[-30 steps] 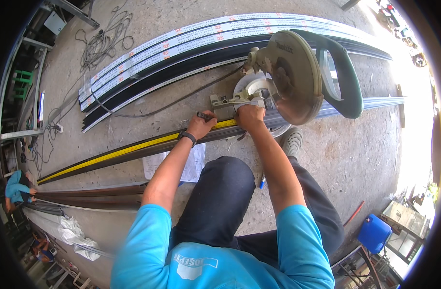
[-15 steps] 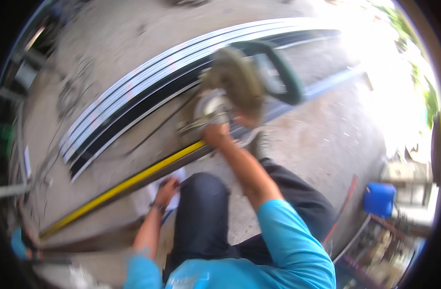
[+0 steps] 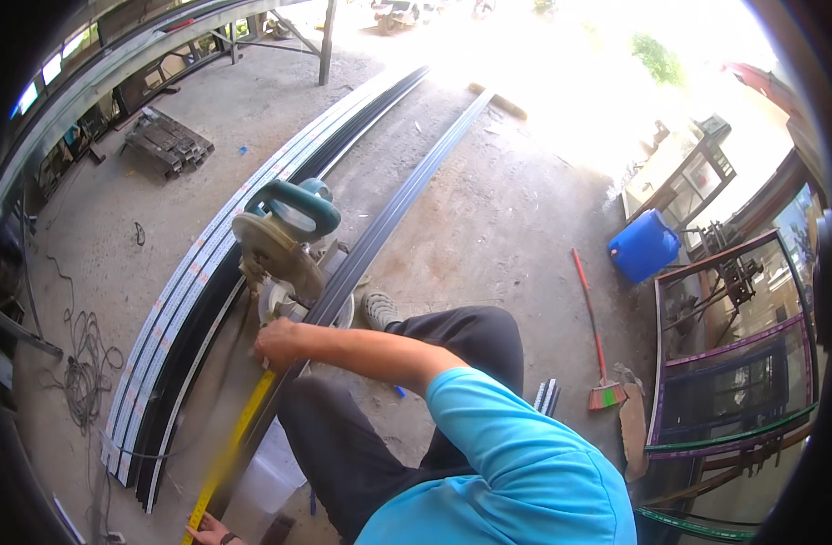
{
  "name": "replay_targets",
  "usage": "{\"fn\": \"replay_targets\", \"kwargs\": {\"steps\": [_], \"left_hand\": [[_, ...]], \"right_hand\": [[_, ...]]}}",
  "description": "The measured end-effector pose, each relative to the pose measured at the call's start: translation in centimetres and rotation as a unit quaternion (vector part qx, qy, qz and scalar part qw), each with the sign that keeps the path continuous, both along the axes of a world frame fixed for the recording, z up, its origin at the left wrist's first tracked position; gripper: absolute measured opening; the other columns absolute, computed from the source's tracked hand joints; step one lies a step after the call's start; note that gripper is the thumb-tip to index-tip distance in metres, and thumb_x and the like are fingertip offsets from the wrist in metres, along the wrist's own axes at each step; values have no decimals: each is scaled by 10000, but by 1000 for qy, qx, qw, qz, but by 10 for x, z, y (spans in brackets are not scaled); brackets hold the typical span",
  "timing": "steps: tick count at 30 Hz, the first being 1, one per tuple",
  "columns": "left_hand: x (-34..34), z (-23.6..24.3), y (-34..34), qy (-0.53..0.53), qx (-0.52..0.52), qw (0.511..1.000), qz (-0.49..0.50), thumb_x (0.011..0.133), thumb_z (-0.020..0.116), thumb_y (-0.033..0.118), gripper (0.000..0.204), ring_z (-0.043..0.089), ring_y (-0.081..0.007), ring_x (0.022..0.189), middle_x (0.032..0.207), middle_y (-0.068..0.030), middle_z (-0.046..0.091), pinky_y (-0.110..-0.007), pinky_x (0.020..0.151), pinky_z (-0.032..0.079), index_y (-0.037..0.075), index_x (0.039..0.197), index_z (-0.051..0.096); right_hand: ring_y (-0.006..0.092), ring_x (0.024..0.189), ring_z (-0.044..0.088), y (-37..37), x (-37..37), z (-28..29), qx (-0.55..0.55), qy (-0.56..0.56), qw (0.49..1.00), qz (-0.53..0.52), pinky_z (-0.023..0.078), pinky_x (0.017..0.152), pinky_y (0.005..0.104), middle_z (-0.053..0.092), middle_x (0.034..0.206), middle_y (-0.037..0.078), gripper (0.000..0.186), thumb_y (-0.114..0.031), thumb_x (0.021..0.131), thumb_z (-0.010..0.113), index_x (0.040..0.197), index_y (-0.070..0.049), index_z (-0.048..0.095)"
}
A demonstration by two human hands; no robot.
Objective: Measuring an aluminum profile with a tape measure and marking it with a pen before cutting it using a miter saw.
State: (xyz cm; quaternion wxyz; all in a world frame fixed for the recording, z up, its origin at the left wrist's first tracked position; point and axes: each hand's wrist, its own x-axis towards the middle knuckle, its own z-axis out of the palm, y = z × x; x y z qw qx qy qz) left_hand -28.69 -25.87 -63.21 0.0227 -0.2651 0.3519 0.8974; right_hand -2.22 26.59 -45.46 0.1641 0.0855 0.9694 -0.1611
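A yellow measuring tape [image 3: 223,461] runs along the long dark metal profile [image 3: 352,265], from the saw down to the lower edge. At the saw's base my right hand [image 3: 278,342] is closed on the tape's upper end, against the profile. Down at the lower edge, my left hand [image 3: 210,530] grips the tape's other visible stretch, partly cut off by the frame. The cut-off saw [image 3: 278,247], with a teal handle and tan guard, stands raised above the profile just beyond my right hand.
Several light and black profiles [image 3: 190,282] lie bundled left of the saw. Coiled cable [image 3: 90,368] lies on the floor farther left. Right of me are a broom [image 3: 607,394], a blue jerrycan [image 3: 645,247] and leaning framed panels [image 3: 725,386]. A wooden block [image 3: 499,102] lies beyond the profile.
My view has turned, so the saw and profiles appear farther left and steeper. My left hand has moved from beside my knee down along the tape. My right hand stays at the saw's base.
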Motion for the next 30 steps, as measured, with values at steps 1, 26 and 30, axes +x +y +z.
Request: {"fn": "replay_targets", "kwargs": {"steps": [1, 26, 30], "left_hand": [[11, 14, 2, 10, -7, 1000, -6, 967, 639, 285, 441, 556, -310, 1221, 1300, -160, 587, -414, 1063, 459, -26, 1260, 531], [81, 68, 15, 48, 83, 995, -29, 942, 637, 334, 201, 605, -155, 939, 1018, -10, 646, -373, 820, 513, 181, 1047, 562], [97, 59, 52, 38, 45, 993, -101, 946, 633, 357, 211, 623, -148, 884, 991, -11, 658, -352, 763, 544, 176, 1041, 581]], "right_hand": [[287, 992, 693, -3, 1, 6, 2, 27, 999, 19, 573, 790, 433, 736, 1019, 54, 329, -244, 728, 676, 1048, -211, 747], [294, 805, 732, -35, 56, 57, -31, 30, 998, -36, 558, 749, 377, 732, 839, 196, 316, -245, 717, 744, 922, -5, 761], [323, 862, 723, -32, 51, 34, -28, 52, 998, -16, 555, 771, 378, 729, 892, 203, 339, -235, 750, 752, 1011, -19, 742]]}}
